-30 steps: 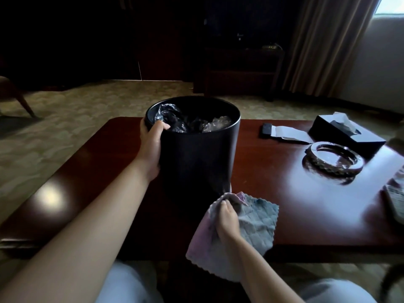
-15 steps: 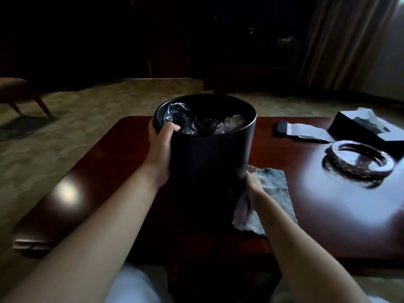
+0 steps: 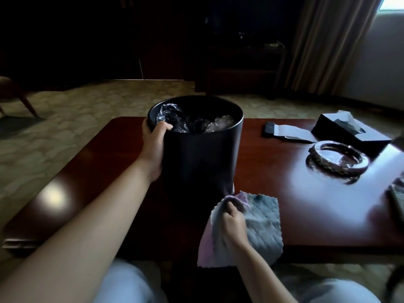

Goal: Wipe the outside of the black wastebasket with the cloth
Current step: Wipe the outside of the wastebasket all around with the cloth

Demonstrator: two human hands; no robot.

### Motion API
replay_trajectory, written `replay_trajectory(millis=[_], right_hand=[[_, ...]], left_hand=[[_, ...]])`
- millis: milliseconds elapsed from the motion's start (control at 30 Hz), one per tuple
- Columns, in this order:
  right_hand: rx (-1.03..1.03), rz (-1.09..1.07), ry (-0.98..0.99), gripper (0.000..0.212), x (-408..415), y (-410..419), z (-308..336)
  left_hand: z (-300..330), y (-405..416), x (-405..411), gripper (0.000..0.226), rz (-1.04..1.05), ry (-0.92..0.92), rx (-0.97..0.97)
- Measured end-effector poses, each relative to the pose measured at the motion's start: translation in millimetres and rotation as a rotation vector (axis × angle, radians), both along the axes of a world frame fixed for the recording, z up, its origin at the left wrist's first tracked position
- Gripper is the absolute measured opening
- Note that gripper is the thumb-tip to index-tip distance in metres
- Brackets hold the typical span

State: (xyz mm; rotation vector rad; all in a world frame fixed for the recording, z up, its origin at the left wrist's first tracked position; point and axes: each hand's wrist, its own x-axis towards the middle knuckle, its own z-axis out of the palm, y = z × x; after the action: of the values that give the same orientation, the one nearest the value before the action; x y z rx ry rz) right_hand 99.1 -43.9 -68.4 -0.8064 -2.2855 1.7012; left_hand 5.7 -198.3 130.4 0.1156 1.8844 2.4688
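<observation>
The left hand reaches forward with a straight arm and grips the wastebasket at its rim: the thumb hooks over the edge into the inside, and the other fingers go around the far side, where they cannot be seen. The wastebasket stands upright on the table, near its front edge. The right hand is low, at the bottom right of the wastebasket, with fingers curled tightly into the cloth. The upper corner of the cloth seems to touch the wall of the wastebasket, but motion blur makes this uncertain.

Half a second ago the right hand pressed the cloth higher on the right side; now it has come down and toward the person. The left hand keeps the same grip.

Crumpled plastic lies inside the wastebasket. The lower part of the cloth hangs past the table edge. On the right stand an ashtray and a tissue box.
</observation>
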Motion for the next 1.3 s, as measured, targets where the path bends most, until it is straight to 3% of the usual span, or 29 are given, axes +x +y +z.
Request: replay_trajectory(millis=[67, 233, 367, 433, 567, 667, 767, 833, 900, 1000, 1067, 1167, 1300], right_hand=[[0.058, -0.035, -0.038, 0.047, -12, 16, 11], [0.172, 0.022, -0.153, 0.042, -34, 37, 45], [0.413, -0.164, -0.099, 0.057, -10, -13, 37], [0.465, -0.234, -0.127, 0.057, 0, -53, 29], [0.479, -0.032, -0.245, 0.062, 2, -122, 28], [0.559, 0.035, -0.219, 0.06, 12, -132, 30], [0.679, 0.012, -0.201, 0.057, 25, -114, 24], [0.675, 0.002, -0.224, 0.065, 31, -94, 26], [0.723, -0.014, -0.263, 0.073, 30, -69, 31], [0.723, 0.078, -0.198, 0.064, 23, -29, 37], [0.742, 0.127, -0.151, 0.045, 20, -6, 41], [0.72, 0.194, -0.161, 0.035, 10, 18, 47], [0.654, 0.148, -0.202, 0.024, -12, 31, 48]], left_hand=[[0, 0, 0, 0.08, -0.007, 0.014, 0.023], [-1, 3, 0, 0.076, 0.015, 0.016, 0.033], [-2, 5, 3, 0.072, 0.056, 0.021, 0.015], [0, 4, 3, 0.082, 0.07, 0.006, -0.009], [0, 3, 4, 0.092, 0.057, -0.023, -0.048], [4, -1, 7, 0.094, 0.051, -0.04, -0.11], [9, -4, 12, 0.074, 0.037, -0.034, -0.125], [13, -3, 17, 0.051, 0.052, -0.012, -0.107], [13, 2, 21, 0.043, 0.076, -0.006, -0.071], [15, 4, 25, 0.06, 0.105, 0.003, -0.081], [14, 4, 22, 0.074, 0.152, -0.013, -0.138], [8, 9, 18, 0.077, 0.222, -0.156, -0.287], [1, 13, 7, 0.077, 0.178, -0.261, -0.309]])
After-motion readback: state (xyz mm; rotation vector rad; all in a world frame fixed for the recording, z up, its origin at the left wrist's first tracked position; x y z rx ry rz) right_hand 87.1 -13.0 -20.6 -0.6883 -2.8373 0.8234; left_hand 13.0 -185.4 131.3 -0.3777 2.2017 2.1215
